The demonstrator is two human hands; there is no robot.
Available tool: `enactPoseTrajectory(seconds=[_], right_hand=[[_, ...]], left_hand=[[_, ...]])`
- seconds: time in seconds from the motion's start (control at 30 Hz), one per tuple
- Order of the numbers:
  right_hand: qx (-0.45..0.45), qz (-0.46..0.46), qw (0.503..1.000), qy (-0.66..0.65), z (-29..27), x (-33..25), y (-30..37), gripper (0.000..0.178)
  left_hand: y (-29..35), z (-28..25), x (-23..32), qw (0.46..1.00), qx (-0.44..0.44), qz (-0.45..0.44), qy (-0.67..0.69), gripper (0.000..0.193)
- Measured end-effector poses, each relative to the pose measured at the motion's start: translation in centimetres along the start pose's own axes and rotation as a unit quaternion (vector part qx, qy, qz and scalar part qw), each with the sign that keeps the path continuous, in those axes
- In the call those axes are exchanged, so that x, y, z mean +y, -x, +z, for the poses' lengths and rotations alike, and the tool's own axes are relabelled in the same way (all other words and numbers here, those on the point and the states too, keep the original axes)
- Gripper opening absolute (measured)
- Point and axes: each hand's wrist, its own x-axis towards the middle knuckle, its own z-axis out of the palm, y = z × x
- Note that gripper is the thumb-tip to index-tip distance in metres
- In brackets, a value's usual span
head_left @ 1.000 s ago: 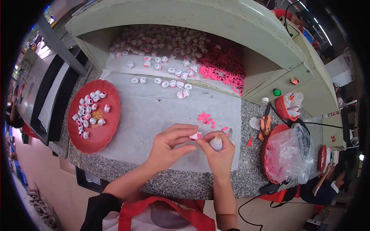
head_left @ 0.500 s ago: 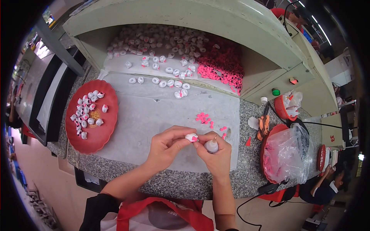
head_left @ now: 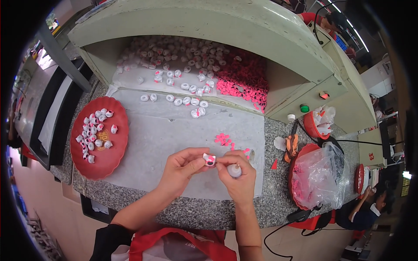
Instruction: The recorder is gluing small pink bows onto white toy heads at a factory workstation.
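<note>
My left hand (head_left: 182, 168) pinches a small white cat-head figure (head_left: 209, 159) between thumb and fingertips. Pink patches and a dark hollow show on the figure's near side. Close against it on the right, the fingertips of my right hand (head_left: 242, 179) touch or nearly touch its edge. A small whitish squeeze bottle (head_left: 235, 170) is held in the curled fingers of that same hand, its tip pointing up. Just beyond my hands, small pink pieces (head_left: 223, 139) lie scattered on the white sheet (head_left: 161, 130).
On the left stands a red scalloped plate (head_left: 117, 158) with several white figures. A pale green cabinet (head_left: 204, 19) holds heaps of white figures (head_left: 174, 50) and pink pieces (head_left: 241, 80). At right are a red basket (head_left: 310, 126), a plastic bag (head_left: 318, 174) and a person (head_left: 370, 211).
The cat-head figure has been turned, so its dark hollow now shows beside the pink. My view has shifted slightly. Both hands still hold their things.
</note>
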Motion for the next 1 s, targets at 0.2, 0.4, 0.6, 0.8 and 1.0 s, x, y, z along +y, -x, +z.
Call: enactPoseTrajectory(seconds=[0.2,0.4,0.6,0.8,1.0], right_hand=[[-0.023,-0.049,0.996,-0.074,0.0,0.1,0.1,0.016],[-0.038,0.067,0.974,-0.214,-0.2,0.2,0.6,0.014],[-0.015,0.114,0.965,-0.236,0.5,0.3,0.6,0.010],[-0.002,0.137,0.958,-0.254,1.2,0.9,0.5,0.010],[-0.001,0.140,0.950,-0.277,2.2,1.1,0.5,0.009]], left_hand=[[0.6,0.3,0.7,0.999,-0.049,0.009,-0.006,0.027],[1.1,0.1,1.1,0.990,-0.099,0.054,-0.084,0.027],[0.9,0.0,1.1,0.992,-0.087,0.051,-0.081,0.024],[0.8,-0.3,1.2,0.988,-0.069,0.058,-0.128,0.023],[0.7,-0.6,1.3,0.989,-0.060,0.059,-0.120,0.024]])
